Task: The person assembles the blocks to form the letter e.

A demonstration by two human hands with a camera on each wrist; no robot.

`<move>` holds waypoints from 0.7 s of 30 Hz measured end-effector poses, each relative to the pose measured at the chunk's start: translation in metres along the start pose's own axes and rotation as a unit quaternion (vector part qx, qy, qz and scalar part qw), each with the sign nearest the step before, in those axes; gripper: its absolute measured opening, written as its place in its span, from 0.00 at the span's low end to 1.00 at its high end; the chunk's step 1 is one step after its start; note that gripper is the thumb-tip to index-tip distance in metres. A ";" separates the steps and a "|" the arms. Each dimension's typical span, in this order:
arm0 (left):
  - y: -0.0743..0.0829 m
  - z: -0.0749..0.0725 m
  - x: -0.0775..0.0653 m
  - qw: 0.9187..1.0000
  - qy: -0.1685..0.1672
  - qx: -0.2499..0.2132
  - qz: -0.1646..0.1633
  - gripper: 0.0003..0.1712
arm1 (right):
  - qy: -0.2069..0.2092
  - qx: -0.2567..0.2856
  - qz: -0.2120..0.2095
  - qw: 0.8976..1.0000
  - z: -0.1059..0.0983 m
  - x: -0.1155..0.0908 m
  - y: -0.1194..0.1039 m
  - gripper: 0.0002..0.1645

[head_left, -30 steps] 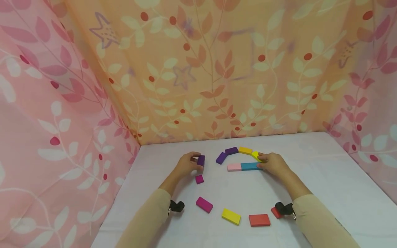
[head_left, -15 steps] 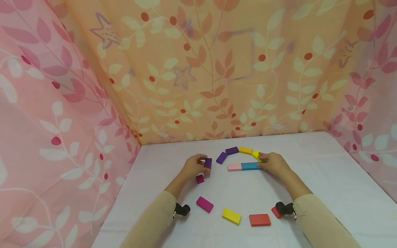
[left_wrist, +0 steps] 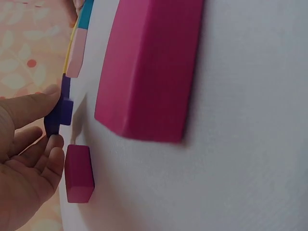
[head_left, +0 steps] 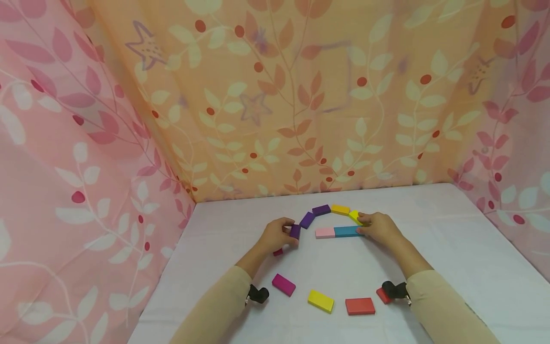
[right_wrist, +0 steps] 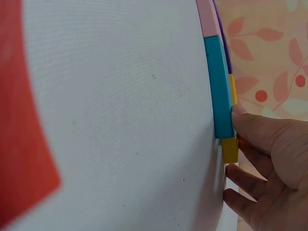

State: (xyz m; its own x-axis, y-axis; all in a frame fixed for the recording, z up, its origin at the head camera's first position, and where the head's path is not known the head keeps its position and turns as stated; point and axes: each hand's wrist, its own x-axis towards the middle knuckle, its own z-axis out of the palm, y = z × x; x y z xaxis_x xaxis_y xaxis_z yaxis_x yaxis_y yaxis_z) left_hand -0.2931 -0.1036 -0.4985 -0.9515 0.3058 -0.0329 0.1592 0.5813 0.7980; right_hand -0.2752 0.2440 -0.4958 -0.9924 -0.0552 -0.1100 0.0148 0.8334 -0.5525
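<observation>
Pinching a dark purple rectangular wood-look block (head_left: 295, 231) by its ends w/ my L hand (head_left: 275, 235), just below centre of the head view, just beside a violet rectangular block (head_left: 307, 220). R hand (head_left: 380, 227), right of centre, is at a yellow rectangular block (head_left: 354, 217); can't tell if gripping.

L wrist view: purple one's mid-left; prob. light, stiff, slightly slick, so end-hold's best.

R wrist view: thumb by a teal rectangular block (right_wrist: 220, 89), right side.

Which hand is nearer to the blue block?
Right. The right hand has its thumb near the right end of the blue block; the left hand is left of it, beyond the pink block.
</observation>
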 end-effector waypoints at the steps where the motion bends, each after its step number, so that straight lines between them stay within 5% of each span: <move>1: 0.001 0.001 0.000 1.000 0.000 0.002 0.000 0.39 | 0.001 0.000 0.001 1.000 0.000 0.000 0.000 0.34; 21: 0.006 0.017 0.001 1.000 0.001 -0.003 -0.021 0.40 | 0.006 -0.002 -0.007 1.000 0.000 0.002 0.003 0.34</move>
State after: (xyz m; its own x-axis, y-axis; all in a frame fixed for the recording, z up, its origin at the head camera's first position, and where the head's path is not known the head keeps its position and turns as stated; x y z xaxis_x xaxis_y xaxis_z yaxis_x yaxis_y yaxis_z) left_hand -0.2892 -0.0875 -0.5041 -0.9577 0.2798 -0.0666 0.1165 0.5889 0.7998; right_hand -0.2771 0.2460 -0.4978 -0.9939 -0.0599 -0.0931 0.0013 0.8345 -0.5510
